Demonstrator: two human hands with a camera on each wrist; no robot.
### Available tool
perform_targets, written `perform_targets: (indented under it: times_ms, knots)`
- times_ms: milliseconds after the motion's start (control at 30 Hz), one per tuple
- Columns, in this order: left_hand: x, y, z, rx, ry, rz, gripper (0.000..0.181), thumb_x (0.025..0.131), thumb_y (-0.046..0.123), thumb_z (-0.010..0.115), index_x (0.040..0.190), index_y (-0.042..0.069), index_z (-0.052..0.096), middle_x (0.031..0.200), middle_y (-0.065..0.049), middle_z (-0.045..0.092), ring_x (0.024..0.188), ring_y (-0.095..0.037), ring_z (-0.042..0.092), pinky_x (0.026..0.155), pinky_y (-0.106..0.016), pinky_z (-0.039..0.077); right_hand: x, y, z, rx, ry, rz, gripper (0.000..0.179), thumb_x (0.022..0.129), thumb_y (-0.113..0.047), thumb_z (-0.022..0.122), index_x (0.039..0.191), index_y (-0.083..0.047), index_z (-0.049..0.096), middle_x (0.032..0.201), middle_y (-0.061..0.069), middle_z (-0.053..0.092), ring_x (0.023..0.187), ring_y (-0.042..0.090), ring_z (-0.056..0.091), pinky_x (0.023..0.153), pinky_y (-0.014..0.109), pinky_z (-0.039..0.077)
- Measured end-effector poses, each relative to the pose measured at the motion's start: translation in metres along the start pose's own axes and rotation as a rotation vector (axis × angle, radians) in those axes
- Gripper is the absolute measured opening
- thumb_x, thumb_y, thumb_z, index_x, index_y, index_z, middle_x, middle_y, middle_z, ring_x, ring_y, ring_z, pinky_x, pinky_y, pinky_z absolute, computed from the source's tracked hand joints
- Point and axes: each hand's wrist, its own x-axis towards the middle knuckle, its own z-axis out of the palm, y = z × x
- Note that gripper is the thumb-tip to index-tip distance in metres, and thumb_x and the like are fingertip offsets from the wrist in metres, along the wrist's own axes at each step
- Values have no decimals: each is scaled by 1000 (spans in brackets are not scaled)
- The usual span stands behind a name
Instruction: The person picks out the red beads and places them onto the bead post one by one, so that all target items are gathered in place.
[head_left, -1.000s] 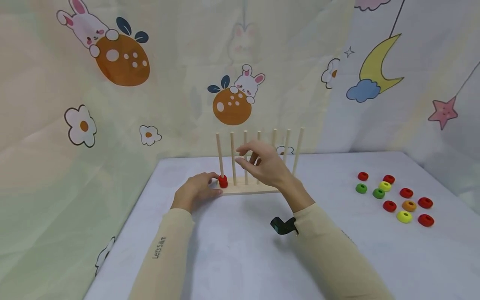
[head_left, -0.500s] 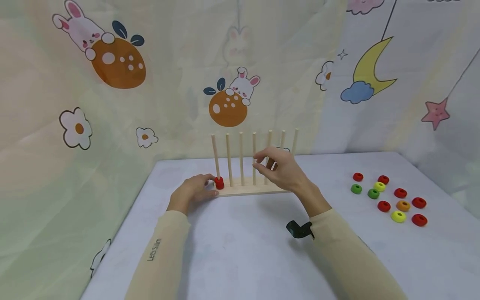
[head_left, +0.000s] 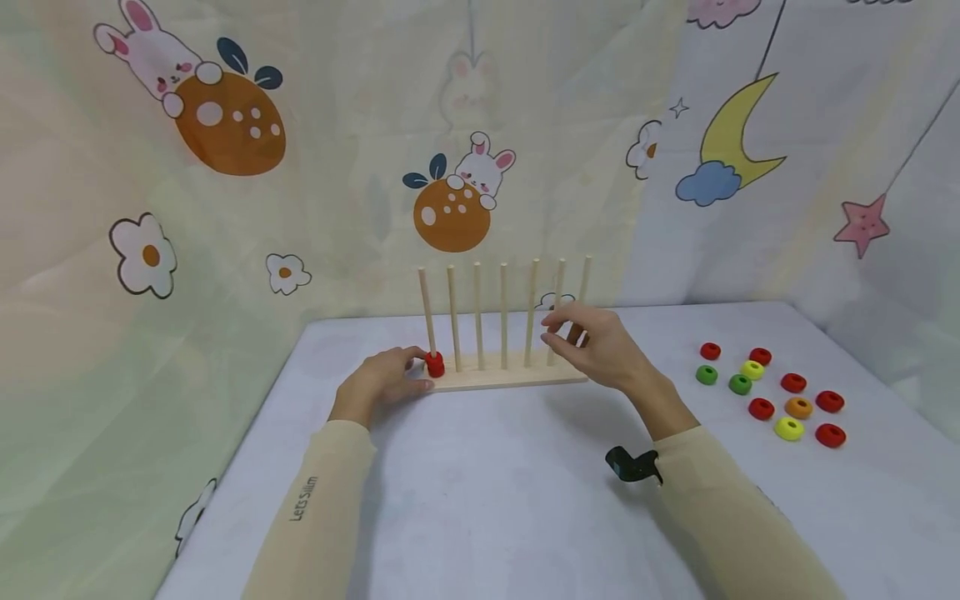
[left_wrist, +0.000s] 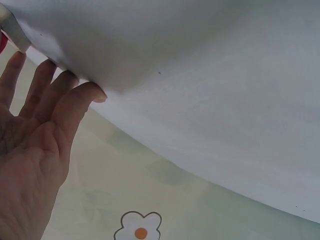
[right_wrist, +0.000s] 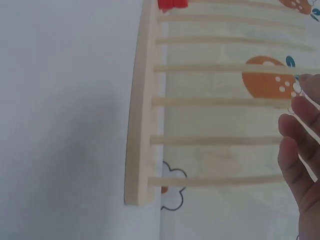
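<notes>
Resting hand, left (head_left: 382,379): fingers relaxed and flat on the table (head_left: 487,500), fingertips against the left end of the wooden peg rack (head_left: 510,379).
Right hand (head_left: 596,346): raised, fingers loosely spread, holding nothing, just in front of the rack's right-hand pegs.
Red bead (head_left: 434,364): seated at the foot of the leftmost peg, beside the left fingertips.
Loose beads (head_left: 772,392): red, green, yellow, orange, scattered well to the right.
Backdrop (head_left: 225,167): cartoon-print cloth.
</notes>
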Motion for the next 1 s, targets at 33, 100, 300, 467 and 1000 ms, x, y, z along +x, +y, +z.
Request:
perform_targets:
  times_ms: [33, 100, 300, 467, 1000]
  knots:
    - [0, 1, 1, -5, 1, 0, 58, 95, 38, 71, 148, 22, 52, 144, -19, 57, 134, -39, 52, 110, -61, 42, -2, 2, -3, -12, -2, 2, 20, 88, -2, 78, 105, -10, 72, 98, 1, 74, 65, 10, 63, 54, 29, 54]
    - [2, 2, 2, -15, 0, 1, 58, 95, 37, 71, 148, 23, 53, 144, -19, 57, 134, -39, 52, 110, -62, 42, -7, 7, -8, -33, -10, 6, 19, 89, -2, 78, 105, -10, 72, 98, 0, 74, 67, 11, 63, 55, 30, 55]
    - [4, 1, 2, -17, -6, 12, 57, 95, 39, 70, 148, 24, 52, 144, -17, 57, 134, -39, 52, 109, -63, 42, -22, 16, -20, -88, 6, 37, 20, 88, 0, 78, 105, -8, 72, 97, 1, 73, 67, 11, 64, 56, 28, 55]
    - [3, -1, -2, -5, -7, 4, 56, 95, 40, 70, 146, 26, 53, 144, -16, 58, 134, -38, 51, 108, -62, 42, -31, 21, -28, -124, -23, 74, 19, 90, -2, 76, 108, -9, 71, 104, 4, 73, 70, 12, 64, 58, 28, 55]
    - [3, -2, -2, -6, -27, -13, 60, 94, 42, 72, 148, 25, 52, 144, -17, 57, 134, -39, 51, 107, -64, 42, -67, 38, -61, -234, -64, 288, 24, 92, -8, 76, 115, -12, 70, 109, 7, 73, 77, 15, 63, 61, 22, 54]
